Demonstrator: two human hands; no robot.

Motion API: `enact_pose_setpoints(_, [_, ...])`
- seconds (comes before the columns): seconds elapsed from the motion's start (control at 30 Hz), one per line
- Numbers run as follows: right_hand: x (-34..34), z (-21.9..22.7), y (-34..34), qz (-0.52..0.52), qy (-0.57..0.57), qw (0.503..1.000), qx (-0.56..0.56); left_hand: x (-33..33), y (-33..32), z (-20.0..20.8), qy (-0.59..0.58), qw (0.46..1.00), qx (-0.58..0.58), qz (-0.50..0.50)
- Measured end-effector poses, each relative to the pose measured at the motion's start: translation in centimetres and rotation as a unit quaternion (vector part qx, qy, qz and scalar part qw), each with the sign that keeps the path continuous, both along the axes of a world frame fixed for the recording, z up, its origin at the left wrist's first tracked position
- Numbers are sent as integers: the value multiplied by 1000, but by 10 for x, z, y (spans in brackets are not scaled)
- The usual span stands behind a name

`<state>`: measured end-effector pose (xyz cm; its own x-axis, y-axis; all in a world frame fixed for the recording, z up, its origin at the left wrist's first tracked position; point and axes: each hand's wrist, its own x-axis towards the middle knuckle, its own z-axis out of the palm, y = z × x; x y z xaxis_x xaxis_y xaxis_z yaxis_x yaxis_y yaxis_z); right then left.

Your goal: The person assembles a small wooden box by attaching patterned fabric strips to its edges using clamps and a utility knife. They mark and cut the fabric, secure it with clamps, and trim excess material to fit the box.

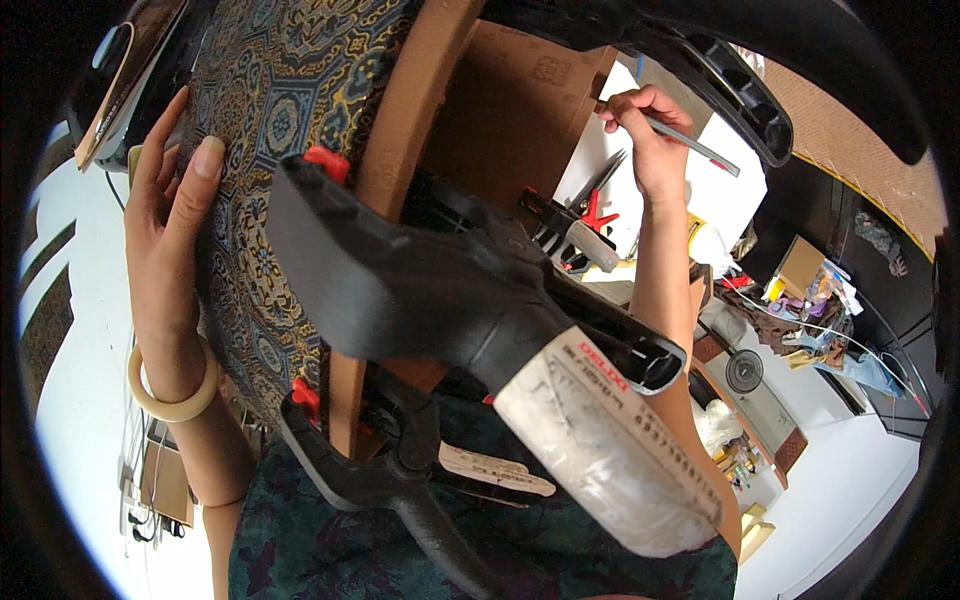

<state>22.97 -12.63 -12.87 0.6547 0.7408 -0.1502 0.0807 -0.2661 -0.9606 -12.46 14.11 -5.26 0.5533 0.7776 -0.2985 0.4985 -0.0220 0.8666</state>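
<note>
Left hand (165, 230) flat on patterned fabric (270, 120) | right hand (650, 135) pinching grey tool (690, 145) | white label (610, 455) on clamp (440, 290)

Single head-worn fisheye view, facing steeply down from very close above the large black plastic spring clamp (440, 290) and blue-gold patterned brocade fabric (270, 150); edges curve toward the rim.

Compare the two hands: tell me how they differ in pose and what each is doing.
The left hand lies flat with fingers spread on the patterned fabric; the right hand is closed round a thin grey tool. The left hand is close to the camera with a pale bangle at its wrist; the right hand reaches farther away, wrist bare. Both are bare.
</note>
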Motion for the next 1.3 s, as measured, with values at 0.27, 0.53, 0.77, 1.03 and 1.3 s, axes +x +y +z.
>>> enact_pose_setpoints(0.27, [0,-1,1,7,15,1000,7,-1,0,-2,-3,1000,3,0])
enact_pose_setpoints(0.53, [0,-3,0,4,11,1000,3,0,0,-2,-1,1000,12,-3])
enact_pose_setpoints(0.77, [-2,-1,2,6,14,1000,0,1,-1,0,-7,1000,1,5])
enact_pose_setpoints(1.03, [3,-9,0,-8,-10,1000,13,-1,-1,-2,6,1000,13,10])
enact_pose_setpoints(1.3, [0,-8,-1,-13,2,1000,10,-2,0,-2,6,1000,6,2])
